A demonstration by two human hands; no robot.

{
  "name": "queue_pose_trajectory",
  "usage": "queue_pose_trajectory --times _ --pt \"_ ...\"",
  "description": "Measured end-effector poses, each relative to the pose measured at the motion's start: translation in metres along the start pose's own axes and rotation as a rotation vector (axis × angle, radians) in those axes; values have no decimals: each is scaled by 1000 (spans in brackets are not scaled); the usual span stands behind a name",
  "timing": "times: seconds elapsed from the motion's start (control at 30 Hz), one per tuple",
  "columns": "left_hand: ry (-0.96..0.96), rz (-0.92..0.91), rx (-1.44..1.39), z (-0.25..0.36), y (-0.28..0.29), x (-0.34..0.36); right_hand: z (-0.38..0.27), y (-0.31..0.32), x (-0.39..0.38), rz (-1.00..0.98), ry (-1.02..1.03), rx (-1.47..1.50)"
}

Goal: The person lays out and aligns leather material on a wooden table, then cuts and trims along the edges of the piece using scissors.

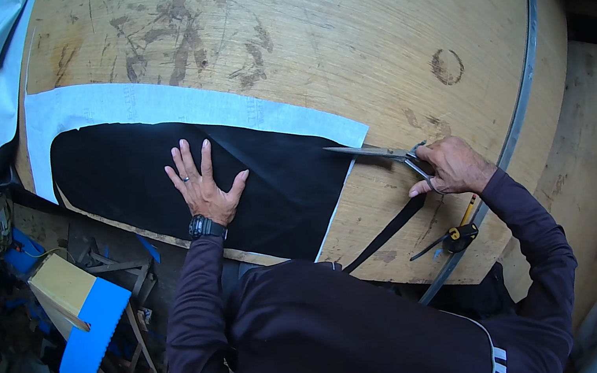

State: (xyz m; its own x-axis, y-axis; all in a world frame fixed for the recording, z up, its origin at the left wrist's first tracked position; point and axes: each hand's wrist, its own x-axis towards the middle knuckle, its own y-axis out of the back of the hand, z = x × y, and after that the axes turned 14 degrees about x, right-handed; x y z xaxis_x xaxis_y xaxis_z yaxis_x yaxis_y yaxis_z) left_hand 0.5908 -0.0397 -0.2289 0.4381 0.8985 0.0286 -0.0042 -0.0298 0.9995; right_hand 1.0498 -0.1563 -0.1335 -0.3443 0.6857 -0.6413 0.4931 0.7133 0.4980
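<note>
So your left hand (209, 192) is spread flat on the black fabric (128, 169), which lies on the wooden table (334, 28), and your right hand (456, 166) is gripping the scissors (385, 152), blades at the fabric's far right corner.

A wooden table (336, 36) carries pale sheeting (221, 107), metal strip (527, 66), tape measure (459, 239).

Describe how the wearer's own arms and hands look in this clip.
Both are ungloved. The left hand has a narrow ring on one finger and a chunky dark watch at the wrist; the right hand shows neither. Long, dark purplish sleeves cover both arms, with white bars near the right shoulder.
</note>
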Motion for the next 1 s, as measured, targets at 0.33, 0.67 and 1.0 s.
queue_pose_trajectory --times 0.33,0.67,1.0 --pt "14 -12 -26 -1 5 2 3 5 2 -18 -61 34" --pt "12 -17 -44 2 3 0 -14 0 23 -18 13 -99" --pt "17 -17 -50 -7 5 6 -31 18 41 -22 44 -67"
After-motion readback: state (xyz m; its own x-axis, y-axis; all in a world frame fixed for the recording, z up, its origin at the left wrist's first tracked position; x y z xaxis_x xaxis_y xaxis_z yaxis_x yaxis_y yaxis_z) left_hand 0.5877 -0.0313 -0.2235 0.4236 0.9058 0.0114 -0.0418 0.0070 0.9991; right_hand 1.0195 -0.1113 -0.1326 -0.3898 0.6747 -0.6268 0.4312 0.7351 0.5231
